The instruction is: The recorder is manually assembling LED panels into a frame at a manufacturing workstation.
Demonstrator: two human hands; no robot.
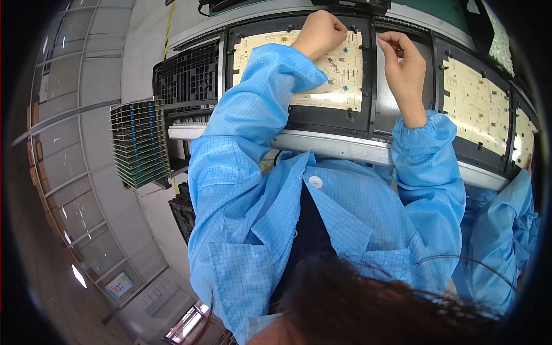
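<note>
Cream rectangular circuit board (pixel 345 72) is in the black rectangular plastic-looking frame (pixel 322 121), left hand (pixel 319 34) curled over it, right hand (pixel 405 69) near-pinched right of it, can't tell if holding anything, and that baggy blue checked sleeve (pixel 253 98) could snag parts.

- Single feed: head camera, left of the worn pair. I look from the person's head, steeply downward.
- Picture upright, unmirrored; my left is the wearer's left, far side at top.
- Nearest the lens: dark hair (pixel 351 302), blurred along the lower edge.
- Next, blue smock (pixel 362 201), seen from above, collar to cuffs.
- Farther off, at arm's reach: left hand (pixel 319 34), right hand (pixel 404 72).
- Wide fisheye: metal rail (pixel 339 146) bows down toward right; gridded panels (pixel 72 172) curve at left; round black rim trims corners.
- I span stacked boards (pixel 138 144), left, to a co-worker's sleeve (pixel 499 227), right.
</note>
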